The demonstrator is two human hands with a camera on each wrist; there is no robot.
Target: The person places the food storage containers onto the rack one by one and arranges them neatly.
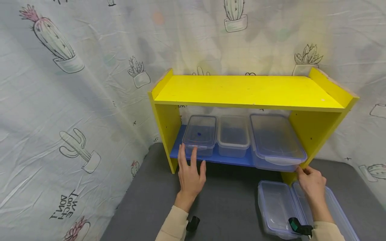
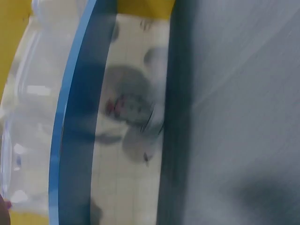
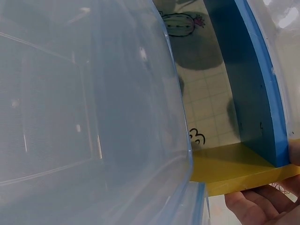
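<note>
On the blue lower board of a yellow shelf unit stand three clear lidded plastic containers. My left hand is raised with fingers spread, its fingertips at the front of the left container. In the left wrist view only a fingertip shows, beside that container. My right hand grips the lower edge of the unit's right side panel, the fingers curled behind it. Right above this hand sits the large container; the middle container is narrower.
Clear plastic containers, one nearer and another beside it, lie on the grey tabletop under my right forearm. A cactus-print curtain hangs behind and to the left of the unit.
</note>
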